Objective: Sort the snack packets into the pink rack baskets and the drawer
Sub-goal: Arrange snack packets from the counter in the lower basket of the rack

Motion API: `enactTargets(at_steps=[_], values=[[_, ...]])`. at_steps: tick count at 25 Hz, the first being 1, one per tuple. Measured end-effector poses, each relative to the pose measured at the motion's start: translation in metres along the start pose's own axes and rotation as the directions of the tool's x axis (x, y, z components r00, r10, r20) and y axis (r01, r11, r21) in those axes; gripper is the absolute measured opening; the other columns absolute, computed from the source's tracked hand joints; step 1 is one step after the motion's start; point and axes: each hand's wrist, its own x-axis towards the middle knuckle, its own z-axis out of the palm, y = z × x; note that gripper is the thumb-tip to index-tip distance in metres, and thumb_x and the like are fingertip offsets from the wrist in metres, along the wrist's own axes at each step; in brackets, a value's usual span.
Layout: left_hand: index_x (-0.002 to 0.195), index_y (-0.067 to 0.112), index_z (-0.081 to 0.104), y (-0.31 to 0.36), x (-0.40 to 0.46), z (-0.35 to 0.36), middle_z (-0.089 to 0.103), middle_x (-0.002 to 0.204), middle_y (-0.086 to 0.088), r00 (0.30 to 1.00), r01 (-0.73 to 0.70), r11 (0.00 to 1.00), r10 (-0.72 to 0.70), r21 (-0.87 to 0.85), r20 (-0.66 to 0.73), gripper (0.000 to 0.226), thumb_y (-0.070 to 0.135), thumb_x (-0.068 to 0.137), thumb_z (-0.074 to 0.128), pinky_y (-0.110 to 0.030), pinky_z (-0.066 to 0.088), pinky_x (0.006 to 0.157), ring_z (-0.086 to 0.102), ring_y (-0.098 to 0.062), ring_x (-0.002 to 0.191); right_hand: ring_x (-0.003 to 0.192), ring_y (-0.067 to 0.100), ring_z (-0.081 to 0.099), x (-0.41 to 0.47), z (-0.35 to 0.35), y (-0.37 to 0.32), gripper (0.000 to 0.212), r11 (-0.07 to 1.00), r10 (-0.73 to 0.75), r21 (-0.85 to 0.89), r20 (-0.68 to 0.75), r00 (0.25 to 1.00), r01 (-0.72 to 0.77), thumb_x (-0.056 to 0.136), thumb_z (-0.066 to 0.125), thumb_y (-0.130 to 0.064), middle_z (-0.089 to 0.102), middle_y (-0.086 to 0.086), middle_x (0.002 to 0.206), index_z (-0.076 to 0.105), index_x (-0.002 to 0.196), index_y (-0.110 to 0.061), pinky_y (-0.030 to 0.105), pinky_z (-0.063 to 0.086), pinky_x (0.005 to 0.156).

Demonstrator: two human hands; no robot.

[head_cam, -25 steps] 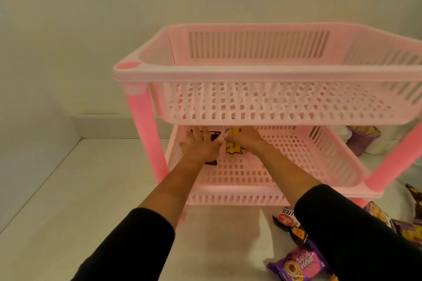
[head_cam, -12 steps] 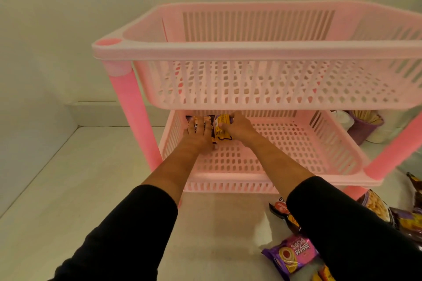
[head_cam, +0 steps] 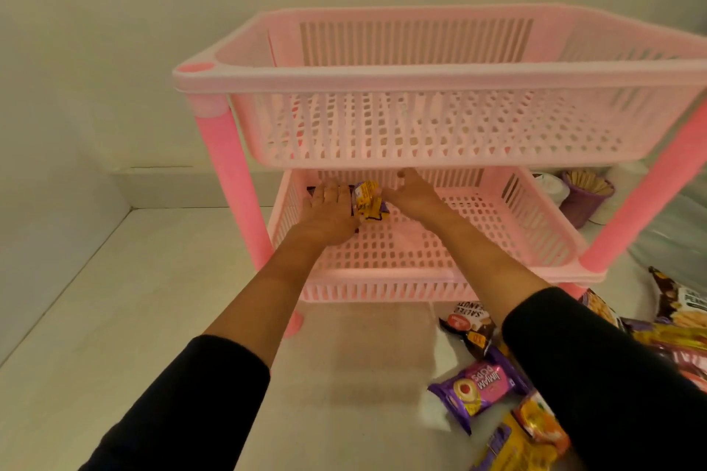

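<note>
Pale countertop, pink rack against the wall; both hands reach into the lower basket.
Left hand lies flat, released, on a dark packet; right hand, open, touches the yellow packet standing between them; unsorted packets wait nearer the right arm.

We're on a pale counter, and the pink rack stands right on it, legs planted on the surface. To the right of the rack's front lies a loose heap of packets: a purple Jim Jam packet, a dark salted peanuts packet just behind it, yellow ones in front. Behind the rack we see a purple cup.
</note>
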Motion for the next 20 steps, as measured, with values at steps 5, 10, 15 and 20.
enactTargets(at_steps=[5,10,15,20], values=[[0.134,0.005,0.047,0.037,-0.082,0.010,0.041,0.145,-0.015,0.850,-0.395,0.898,0.276,-0.196,-0.449,0.043,0.015,0.092,0.048,-0.045,0.022,0.115,0.024,-0.033,0.142,0.089,0.023,0.061,-0.086,-0.033,0.014,0.021,0.932,-0.363,-0.106,-0.329,0.872,0.348,0.090,0.057,-0.012,0.065,0.012,0.104,0.059,0.110,-0.005,0.023,0.045,0.072],[0.111,0.008,0.065,0.076,-0.165,0.065,0.060,0.112,-0.010,0.660,-0.669,0.717,0.450,-0.197,-0.602,0.033,0.008,0.083,0.047,-0.033,0.043,0.090,0.054,-0.027,0.104,0.077,0.011,0.061,-0.199,-0.045,0.081,0.012,0.857,-0.513,-0.239,-0.327,0.794,0.456,0.083,0.062,-0.003,0.069,0.002,0.087,0.069,0.092,-0.008,0.029,0.053,0.069],[0.137,0.012,0.044,0.107,-0.169,0.121,0.050,0.127,-0.015,0.928,-0.369,0.917,0.373,-0.151,-0.001,0.051,0.032,0.090,0.053,-0.044,0.039,0.097,0.047,-0.037,0.115,0.096,-0.002,0.050,-0.270,-0.046,0.136,0.034,0.823,-0.402,-0.314,0.267,0.876,0.473,0.073,0.074,-0.042,0.067,-0.006,0.106,0.071,0.103,-0.027,0.027,0.038,0.092],[0.110,0.004,0.054,0.124,-0.169,0.130,0.059,0.110,-0.017,0.955,-0.220,0.919,0.272,-0.327,0.122,0.054,0.047,0.079,0.067,-0.034,0.042,0.073,0.056,-0.034,0.099,0.127,0.018,0.024,-0.287,-0.039,0.159,0.075,0.572,-0.234,-0.607,0.525,0.819,0.552,0.062,0.070,-0.053,0.038,-0.008,0.134,0.043,0.130,-0.043,0.043,0.027,0.097]])
